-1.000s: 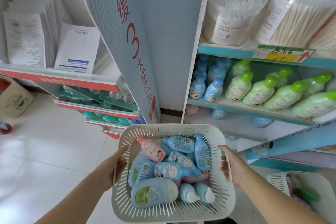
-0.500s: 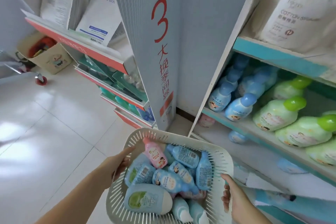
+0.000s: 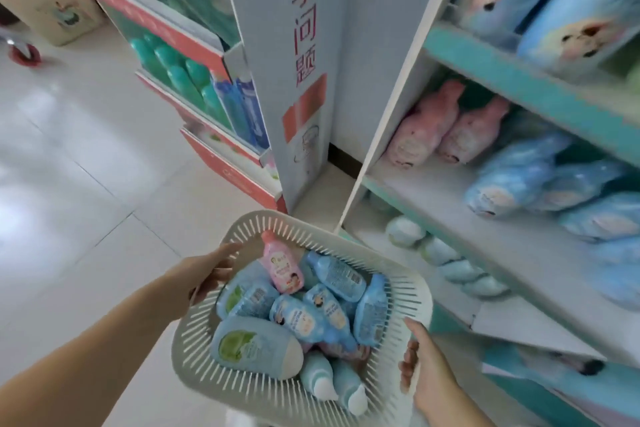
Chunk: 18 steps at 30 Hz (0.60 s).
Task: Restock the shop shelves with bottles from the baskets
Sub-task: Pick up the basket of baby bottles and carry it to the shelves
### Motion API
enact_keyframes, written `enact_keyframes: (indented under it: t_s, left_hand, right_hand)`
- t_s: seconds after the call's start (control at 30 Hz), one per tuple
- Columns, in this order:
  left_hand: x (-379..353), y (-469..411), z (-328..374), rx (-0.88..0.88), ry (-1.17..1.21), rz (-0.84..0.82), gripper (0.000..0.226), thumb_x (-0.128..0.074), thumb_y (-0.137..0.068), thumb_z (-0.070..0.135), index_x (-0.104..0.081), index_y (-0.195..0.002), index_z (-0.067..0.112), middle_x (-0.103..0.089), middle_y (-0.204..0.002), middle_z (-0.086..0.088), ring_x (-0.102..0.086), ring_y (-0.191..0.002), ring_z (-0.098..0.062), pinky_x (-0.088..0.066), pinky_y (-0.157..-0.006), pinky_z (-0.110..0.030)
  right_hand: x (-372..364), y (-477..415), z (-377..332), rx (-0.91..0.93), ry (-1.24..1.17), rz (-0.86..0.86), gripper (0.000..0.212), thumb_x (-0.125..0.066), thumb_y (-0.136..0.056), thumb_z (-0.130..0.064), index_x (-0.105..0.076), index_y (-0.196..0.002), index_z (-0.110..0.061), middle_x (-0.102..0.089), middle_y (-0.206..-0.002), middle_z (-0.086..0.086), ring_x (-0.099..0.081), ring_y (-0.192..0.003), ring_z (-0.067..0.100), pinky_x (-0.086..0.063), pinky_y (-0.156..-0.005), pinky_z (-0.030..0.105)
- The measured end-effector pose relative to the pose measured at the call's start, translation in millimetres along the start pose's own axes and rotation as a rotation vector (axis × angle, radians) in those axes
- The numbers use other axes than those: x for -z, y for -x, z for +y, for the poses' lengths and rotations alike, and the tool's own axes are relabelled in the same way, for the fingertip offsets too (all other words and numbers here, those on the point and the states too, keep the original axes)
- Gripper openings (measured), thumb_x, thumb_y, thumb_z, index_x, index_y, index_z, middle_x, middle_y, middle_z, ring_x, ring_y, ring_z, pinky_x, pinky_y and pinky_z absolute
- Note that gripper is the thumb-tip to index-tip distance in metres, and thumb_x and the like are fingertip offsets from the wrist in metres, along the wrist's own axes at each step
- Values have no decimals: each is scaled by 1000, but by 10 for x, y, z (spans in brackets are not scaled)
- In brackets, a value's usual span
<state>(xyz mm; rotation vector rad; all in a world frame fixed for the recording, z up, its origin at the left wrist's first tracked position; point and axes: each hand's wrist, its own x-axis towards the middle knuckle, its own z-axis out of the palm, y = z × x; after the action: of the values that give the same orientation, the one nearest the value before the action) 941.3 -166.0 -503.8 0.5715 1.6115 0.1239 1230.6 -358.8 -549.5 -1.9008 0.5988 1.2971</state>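
Observation:
A white slotted basket (image 3: 398, 288) hangs low in front of me, tilted to the left. My left hand (image 3: 201, 274) grips its left rim and my right hand (image 3: 426, 371) grips its right rim. Inside lie several blue bottles (image 3: 332, 274), one pink bottle (image 3: 282, 269) near the top and a large pale-blue bottle with a green label (image 3: 252, 347) at the bottom. The teal-edged shop shelves (image 3: 519, 76) stand at the right, with two pink bottles (image 3: 446, 128) and several blue bottles (image 3: 526, 177) lying on the middle level.
A tall grey-blue sign panel (image 3: 294, 62) with red characters stands ahead, beside a red-edged rack (image 3: 194, 45) of teal bottles on the left. Pale round bottles (image 3: 433, 246) sit on the lowest shelf. White tiled floor (image 3: 69, 166) spreads to the left; a cardboard box (image 3: 59, 14) stands far left.
The view has dropped toward the lower shelves. The basket has moved down and to the right with both hands still on its rim, and it tilts more.

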Motion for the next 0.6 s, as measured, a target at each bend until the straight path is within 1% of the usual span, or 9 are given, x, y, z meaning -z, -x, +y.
enact_keyframes:
  t_s: [0.1, 0.17, 0.2, 0.23, 0.3, 0.37, 0.43, 0.53, 0.6]
  left_hand:
    - [-129, -480, -329, -8, -20, 11, 45, -66, -77, 50, -67, -82, 5, -56, -44, 2, -36, -33, -9, -28, -37, -17]
    - [-220, -792, -508, -20, -48, 40, 47, -66, -77, 51, -68, -83, 5, -55, -44, 2, -36, -35, -9, -27, -38, -18]
    - [-262, -946, -594, -21, -55, 47, 46, -66, -77, 51, -68, -82, 5, -55, -44, 2, -37, -36, -10, -28, -38, -17]
    - [-310, -1057, -663, -16, -67, 49, 47, -66, -77, 51, -68, -82, 5, -55, -45, 2, -37, -38, -10, -29, -38, -18]
    - [-402, -1285, -796, -14, -81, 45, 47, -65, -78, 52, -67, -81, 5, -53, -47, 2, -37, -41, -11, -29, -41, -20]
    - [-481, -1494, -916, -19, -99, 43, 45, -63, -80, 50, -66, -78, 5, -53, -46, 2, -36, -42, -11, -29, -39, -19]
    - [-558, -1684, -1002, -25, -121, 51, 44, -62, -81, 49, -65, -77, 5, -54, -45, 2, -36, -38, -10, -29, -35, -17]
    - [-626, -2000, -1140, -57, -140, 41, 46, -63, -80, 51, -67, -84, 5, -56, -53, 0, -34, -40, -10, -28, -38, -18]
    - [-672, -2197, -1192, -100, -180, 53, 49, -63, -79, 53, -67, -87, 5, -55, -61, -3, -33, -44, -11, -27, -42, -20]
  right_hand:
    - [68, -686, 421, -31, -30, -47, 52, -76, -71, -40, -34, -58, -12, -30, -53, 8, -30, -47, 19, -25, -45, 25]
    - [124, -1223, 738, 31, -62, -37, 79, -82, -60, -48, -16, -59, -6, -30, -46, 20, -28, -41, 11, -33, -41, 32]
    - [108, -1263, 763, 84, -139, -79, 82, -81, -62, -49, -9, -61, -9, -30, -43, 24, -30, -36, 12, -37, -42, 35]
    - [114, -1102, 748, 136, -240, -184, 69, -71, -78, -39, -12, -58, -9, -32, -39, 22, -32, -33, 10, -37, -46, 37]
    - [-79, -966, 645, 54, -61, -126, 40, -54, -88, -15, -34, -54, -8, -38, -28, 11, -42, -38, 20, -32, -50, 31]
    - [-88, -1141, 650, -10, -94, -137, 38, -60, -86, -22, -39, -57, -8, -39, -25, 2, -40, -47, 21, -30, -49, 30]
    - [-163, -1512, 794, 13, -87, -79, 42, -67, -77, -32, -38, -57, -9, -38, -25, 0, -40, -46, 20, -30, -47, 30]
    - [-156, -1743, 811, 41, -60, -91, 37, -52, -92, -19, -38, -59, -8, -39, -25, 2, -46, -29, 20, -27, -50, 30]
    - [-164, -1935, 907, 30, -44, -82, 36, -55, -90, -19, -38, -60, -9, -37, -26, 1, -42, -39, 23, -27, -50, 31]
